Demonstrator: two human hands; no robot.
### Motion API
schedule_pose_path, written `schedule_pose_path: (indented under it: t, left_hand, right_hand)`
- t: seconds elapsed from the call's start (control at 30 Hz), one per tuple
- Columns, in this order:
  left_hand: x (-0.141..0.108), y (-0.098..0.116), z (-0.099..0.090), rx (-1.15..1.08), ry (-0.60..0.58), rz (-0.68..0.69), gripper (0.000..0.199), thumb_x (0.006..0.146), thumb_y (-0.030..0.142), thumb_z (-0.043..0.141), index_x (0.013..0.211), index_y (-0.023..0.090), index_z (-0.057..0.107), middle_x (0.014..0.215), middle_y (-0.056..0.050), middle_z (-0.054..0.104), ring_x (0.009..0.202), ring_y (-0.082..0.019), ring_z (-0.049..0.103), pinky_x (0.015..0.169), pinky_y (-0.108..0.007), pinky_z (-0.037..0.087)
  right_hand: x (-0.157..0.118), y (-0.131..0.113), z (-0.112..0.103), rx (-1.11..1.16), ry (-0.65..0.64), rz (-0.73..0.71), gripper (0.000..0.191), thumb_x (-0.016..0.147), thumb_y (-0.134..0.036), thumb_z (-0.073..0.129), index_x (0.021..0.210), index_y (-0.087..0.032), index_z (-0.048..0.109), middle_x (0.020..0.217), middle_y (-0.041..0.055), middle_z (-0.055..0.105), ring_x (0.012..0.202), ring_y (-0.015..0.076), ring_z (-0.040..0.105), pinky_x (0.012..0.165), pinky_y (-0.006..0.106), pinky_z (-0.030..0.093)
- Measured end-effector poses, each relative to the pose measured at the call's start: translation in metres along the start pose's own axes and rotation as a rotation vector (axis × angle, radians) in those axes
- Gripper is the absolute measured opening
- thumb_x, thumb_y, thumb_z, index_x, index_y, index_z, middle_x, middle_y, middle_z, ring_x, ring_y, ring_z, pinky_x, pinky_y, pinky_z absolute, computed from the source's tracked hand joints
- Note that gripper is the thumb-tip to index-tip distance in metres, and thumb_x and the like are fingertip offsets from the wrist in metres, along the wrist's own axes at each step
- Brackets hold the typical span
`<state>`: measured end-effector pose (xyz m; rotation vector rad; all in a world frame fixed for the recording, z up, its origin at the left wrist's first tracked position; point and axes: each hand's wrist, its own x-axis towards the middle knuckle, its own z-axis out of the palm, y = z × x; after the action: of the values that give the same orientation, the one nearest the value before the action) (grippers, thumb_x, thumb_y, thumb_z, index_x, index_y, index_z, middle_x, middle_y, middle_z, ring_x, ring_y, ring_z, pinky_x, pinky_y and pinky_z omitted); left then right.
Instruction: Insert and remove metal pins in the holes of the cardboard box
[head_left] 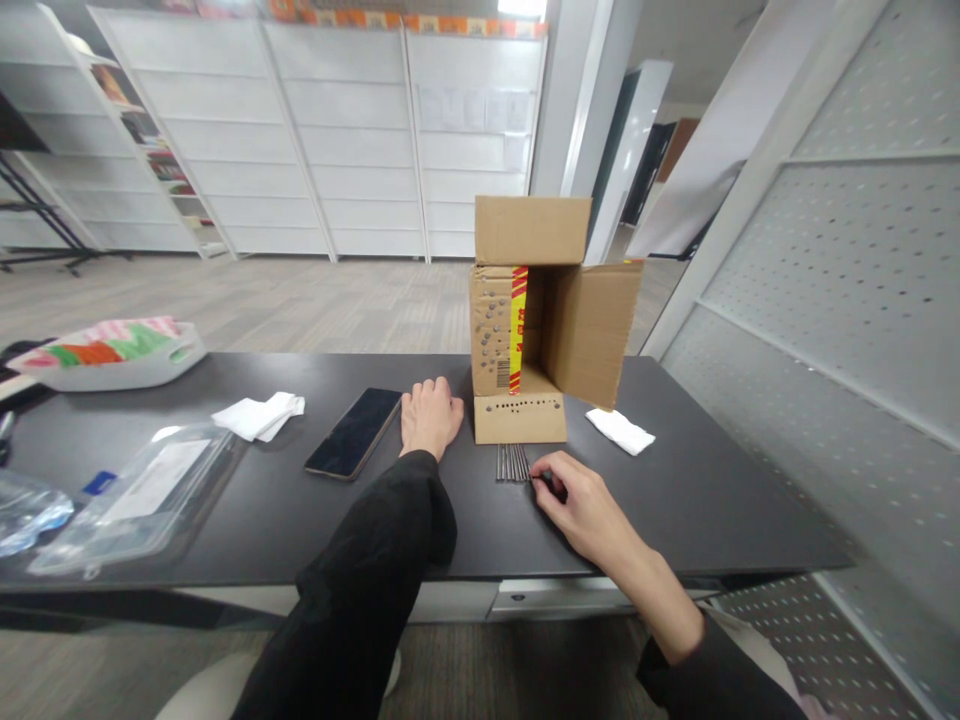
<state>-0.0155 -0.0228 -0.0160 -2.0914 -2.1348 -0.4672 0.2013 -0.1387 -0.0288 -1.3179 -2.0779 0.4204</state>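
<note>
Several thin dark nails [511, 464] lie side by side on the dark table, just in front of a cardboard box's lower flap. My right hand [574, 500] is at the right end of that row, thumb and forefinger pinched at the last nail. The open cardboard box [491, 330] stands upright, with holes and grey dots on its left flap and a row of holes along the lower flap [520, 425]. My left hand [429, 415] rests on the table left of the box, fingers curled and closed; whether anything is under them is hidden.
Left of my left hand lies a black phone [354, 433]. Beyond are a folded white tissue [259, 416], a clear plastic case [150, 495] and a white basket [120, 370]. Another tissue [620, 431] lies right of the box. A perforated panel [847, 260] borders the right side.
</note>
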Motion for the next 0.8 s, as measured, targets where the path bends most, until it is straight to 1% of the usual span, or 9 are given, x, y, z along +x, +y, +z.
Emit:
schedule_pose_path:
  t: [0.27, 0.4, 0.53, 0.67, 0.8]
  left_hand:
    - [0.0, 0.0, 0.0, -0.006, -0.004, -0.003, 0.02, 0.088, 0.025, 0.042, 0.098, 0.018, 0.059, 0.107, -0.013, 0.066, 0.106, -0.029, 0.056, 0.089, -0.042, 0.041]
    - [0.0, -0.001, 0.001, -0.005, -0.003, 0.0, 0.021, 0.089, 0.026, 0.042, 0.098, 0.018, 0.059, 0.106, -0.013, 0.066, 0.106, -0.029, 0.056, 0.088, -0.042, 0.041]
    - [0.0, 0.0, 0.0, 0.002, -0.013, -0.006, 0.021, 0.089, 0.025, 0.042, 0.098, 0.019, 0.059, 0.107, -0.013, 0.066, 0.107, -0.029, 0.056, 0.089, -0.042, 0.041]
    - [0.0, 0.0, 0.0, 0.004, -0.018, -0.013, 0.021, 0.089, 0.025, 0.042, 0.098, 0.019, 0.06, 0.107, -0.013, 0.066, 0.107, -0.029, 0.056, 0.089, -0.042, 0.041]
    - [0.001, 0.0, 0.001, 0.0, -0.012, -0.011, 0.022, 0.089, 0.025, 0.042, 0.099, 0.018, 0.06, 0.107, -0.013, 0.066, 0.107, -0.03, 0.056, 0.089, -0.043, 0.041]
  right_hand:
    - [-0.001, -0.004, -0.002, -0.009, -0.012, 0.012, 0.009, 0.09, -0.018, 0.05, 0.092, -0.021, 0.057, 0.09, 0.0036, 0.062, 0.08, 0.0178, 0.057, 0.07, 0.03, 0.044]
    - [0.002, -0.01, -0.001, -0.034, 0.005, 0.001, 0.009, 0.09, -0.017, 0.048, 0.092, -0.02, 0.057, 0.092, 0.0049, 0.061, 0.086, 0.0198, 0.057, 0.077, 0.033, 0.045]
    - [0.007, -0.019, 0.006, -0.112, 0.03, -0.039, 0.009, 0.089, -0.017, 0.052, 0.093, -0.02, 0.059, 0.098, 0.0074, 0.061, 0.093, 0.023, 0.056, 0.084, 0.039, 0.045]
    - [0.011, -0.03, 0.015, -0.21, 0.018, -0.052, 0.016, 0.088, -0.019, 0.055, 0.102, -0.02, 0.063, 0.11, 0.0105, 0.06, 0.101, 0.0261, 0.054, 0.087, 0.041, 0.044]
    - [0.015, -0.037, 0.021, -0.267, -0.007, -0.05, 0.022, 0.087, -0.018, 0.056, 0.108, -0.02, 0.065, 0.113, 0.0115, 0.06, 0.105, 0.0279, 0.053, 0.088, 0.042, 0.044]
